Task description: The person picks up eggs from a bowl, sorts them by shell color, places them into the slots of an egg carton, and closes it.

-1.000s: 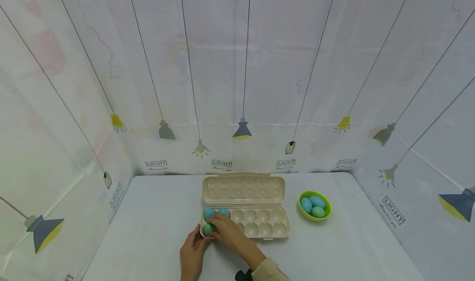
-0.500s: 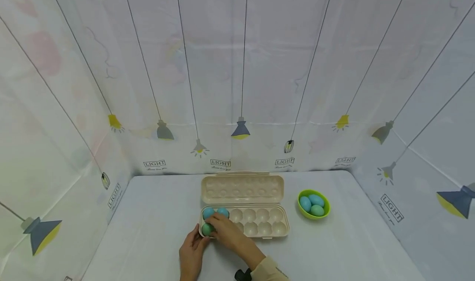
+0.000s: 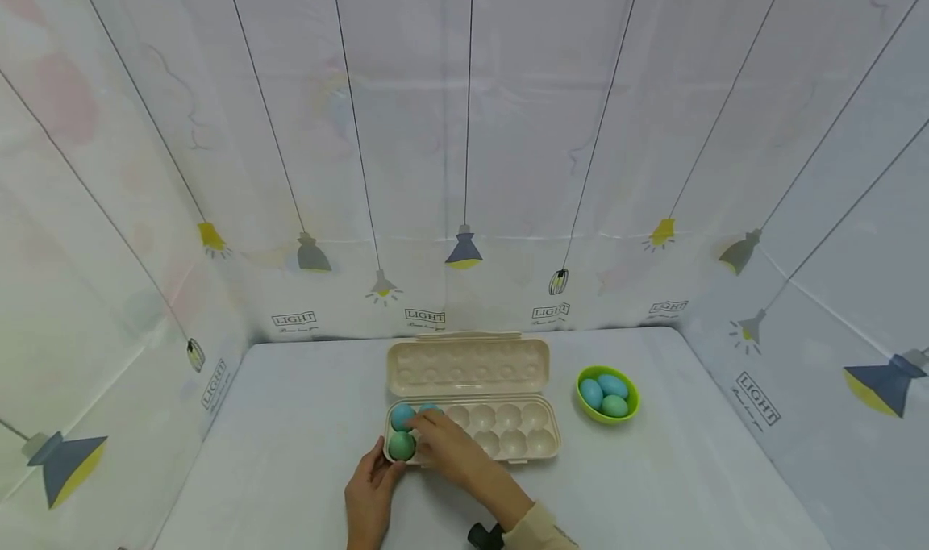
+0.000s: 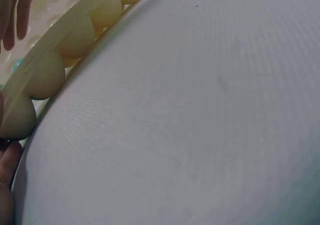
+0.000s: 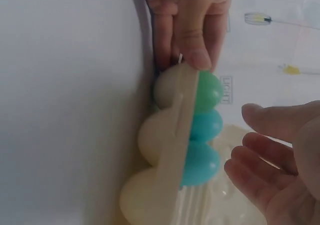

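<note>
The near-left corner of an open, beige plastic egg carton point(image 3: 511, 443) is pinched between the thumb and fingers of the left hand point(image 3: 368, 493). Just right of that grip, a smooth green egg point(image 3: 402, 447) is seated in the end cup, with a round blue egg point(image 3: 402, 417) beyond it. Over the adjoining cups, the right hand point(image 3: 452, 455) is held with thumb and fingers moderately parted, gripping nothing. Farther right, a lime-green round bowl point(image 3: 608, 420) is seen. Since half a second ago, the green egg has been uncovered by the right fingers.
</note>
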